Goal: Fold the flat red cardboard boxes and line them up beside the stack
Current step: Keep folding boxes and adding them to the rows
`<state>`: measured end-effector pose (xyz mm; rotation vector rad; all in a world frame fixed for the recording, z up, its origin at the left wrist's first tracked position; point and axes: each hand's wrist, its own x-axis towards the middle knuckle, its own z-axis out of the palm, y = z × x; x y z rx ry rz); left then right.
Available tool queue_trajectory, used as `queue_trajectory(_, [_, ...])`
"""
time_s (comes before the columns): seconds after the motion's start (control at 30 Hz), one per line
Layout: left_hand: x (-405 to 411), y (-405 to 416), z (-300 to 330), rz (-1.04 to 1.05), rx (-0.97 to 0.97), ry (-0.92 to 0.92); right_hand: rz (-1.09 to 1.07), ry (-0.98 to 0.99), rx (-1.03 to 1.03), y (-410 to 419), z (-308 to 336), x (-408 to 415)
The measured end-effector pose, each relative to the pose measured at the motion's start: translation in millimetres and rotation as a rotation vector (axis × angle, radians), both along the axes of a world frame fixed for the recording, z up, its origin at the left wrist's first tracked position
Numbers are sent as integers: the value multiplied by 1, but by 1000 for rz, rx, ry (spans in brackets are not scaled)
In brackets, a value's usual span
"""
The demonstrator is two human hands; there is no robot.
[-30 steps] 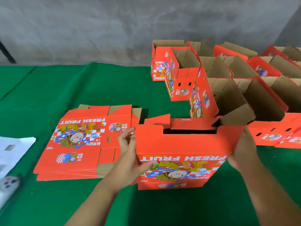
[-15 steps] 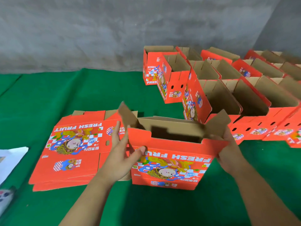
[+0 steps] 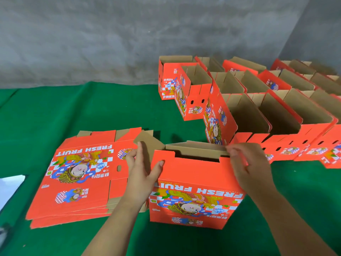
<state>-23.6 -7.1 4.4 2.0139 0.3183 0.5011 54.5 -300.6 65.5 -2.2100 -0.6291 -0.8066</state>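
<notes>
Left hand [image 3: 142, 169]: fingers [image 3: 138, 154] straight up along the brown side flap [image 3: 147, 145], thumb pressing the red front panel, so it grips the left corner of the half-opened box [image 3: 195, 189]. Right hand [image 3: 247, 163]: fingers curled round the box's top right corner, pinching the edge there. The box stands upright on the green bench [image 3: 92, 111], open top up, "FRESH FRUIT" print upside down from where the person stands, brown inside showing thru the slot. Just left of it, touching or nearly so, lies the stack of flat boxes [image 3: 77, 178], same red print, brown edges fanned at the near side. Behind & to the right, folded boxes [image 3: 258, 111] stand in rows, tops open, reaching back twd the grey wall [image 3: 110, 43]. Something pale [image 3: 11, 189] lies at the far left edge, can't tell what.
</notes>
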Motion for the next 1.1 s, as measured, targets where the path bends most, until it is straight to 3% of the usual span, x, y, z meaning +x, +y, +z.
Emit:
queue_trajectory(0.07, [4, -1, 0, 25, 40, -8, -53, -61, -226, 14, 4, 0])
queue_trajectory(0.2, [8, 0, 1, 39, 136, -5, -356, 52, -563, 34, -7, -8])
queue_trajectory(0.47, [3, 4, 1, -145, 154, 127, -373, 246, -834, 47, -16, -8])
queue_trajectory(0.53, [6, 8, 3, -169, 198, 163, -369, 237, -834, 50, -14, -9])
queue_trajectory(0.63, [12, 6, 6, -110, 285, 183, -335, 55, -760, 61, -7, -13])
queue_trajectory(0.73, [11, -5, 6, -35, 246, 105, -2, -41, -676, 71, -9, -21])
queue_trajectory(0.8, [8, -8, 4, 19, 180, 55, 166, 144, -746, 69, -10, -24])
queue_trajectory(0.9, [5, -10, 6, 46, 81, 18, 35, 482, -841, 55, -12, -19])
queue_trajectory(1.1, [-1, -11, 8, -168, 222, -203, -50, 581, -715, 52, -21, -15])
